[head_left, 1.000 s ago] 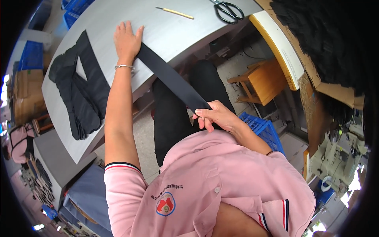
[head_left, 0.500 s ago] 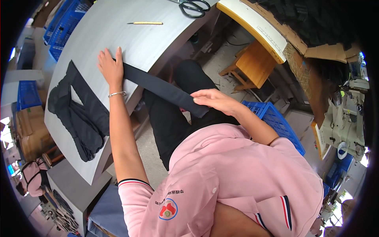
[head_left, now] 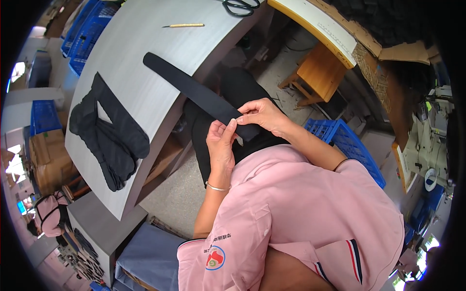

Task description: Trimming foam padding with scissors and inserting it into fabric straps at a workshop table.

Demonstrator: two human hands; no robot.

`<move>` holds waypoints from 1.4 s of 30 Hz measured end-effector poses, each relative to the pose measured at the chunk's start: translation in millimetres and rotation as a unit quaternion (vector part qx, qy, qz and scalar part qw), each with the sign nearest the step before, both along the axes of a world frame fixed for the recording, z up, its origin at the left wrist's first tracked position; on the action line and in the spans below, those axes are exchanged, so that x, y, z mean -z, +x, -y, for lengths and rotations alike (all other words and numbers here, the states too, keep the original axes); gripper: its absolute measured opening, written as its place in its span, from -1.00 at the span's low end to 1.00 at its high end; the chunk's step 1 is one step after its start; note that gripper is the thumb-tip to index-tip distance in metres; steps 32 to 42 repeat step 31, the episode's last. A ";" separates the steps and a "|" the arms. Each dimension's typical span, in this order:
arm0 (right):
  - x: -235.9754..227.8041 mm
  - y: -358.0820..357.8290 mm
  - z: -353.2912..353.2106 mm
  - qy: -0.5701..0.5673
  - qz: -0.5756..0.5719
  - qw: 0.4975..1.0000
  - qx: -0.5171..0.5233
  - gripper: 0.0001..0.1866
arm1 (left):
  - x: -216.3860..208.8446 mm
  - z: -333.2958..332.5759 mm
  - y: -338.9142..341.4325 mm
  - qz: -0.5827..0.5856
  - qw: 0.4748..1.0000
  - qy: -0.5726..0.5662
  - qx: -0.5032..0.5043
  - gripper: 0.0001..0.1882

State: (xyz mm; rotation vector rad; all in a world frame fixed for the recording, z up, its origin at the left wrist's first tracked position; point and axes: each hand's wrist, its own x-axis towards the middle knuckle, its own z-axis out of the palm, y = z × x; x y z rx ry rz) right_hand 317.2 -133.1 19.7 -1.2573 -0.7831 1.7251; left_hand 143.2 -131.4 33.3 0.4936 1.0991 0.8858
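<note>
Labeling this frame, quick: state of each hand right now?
Left hand: closed, pinching the near end of the black fabric strip.
Right hand: closed on the same end.

A black fabric strip (head_left: 194, 92) on the pale grey table (head_left: 121, 53), black cut pieces (head_left: 109, 133) beside it, a pink shirt (head_left: 301, 213) with striped cuffs, blue crates (head_left: 347, 145), a yellow pencil (head_left: 184, 25)

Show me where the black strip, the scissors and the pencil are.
black strip (head_left: 194, 92), head view, middle of its length on the table.
scissors (head_left: 240, 6), head view, the handles.
pencil (head_left: 183, 25), head view, mid shaft.
</note>
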 end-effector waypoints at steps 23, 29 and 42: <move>-1.5 -21.2 -10.6 -0.085 0.081 0.978 -0.170 -0.75 | 37.7 -7.4 -31.4 0.009 0.999 0.012 -0.041 -0.81; 0.7 -9.6 -4.3 -0.012 0.101 0.987 -0.126 -0.76 | 15.3 -18.0 -12.9 0.075 0.997 -0.012 0.028 -0.50; -4.4 8.6 0.7 -0.029 0.061 0.978 -0.196 -0.77 | 13.1 -24.6 -12.8 0.070 0.997 -0.025 0.021 -0.47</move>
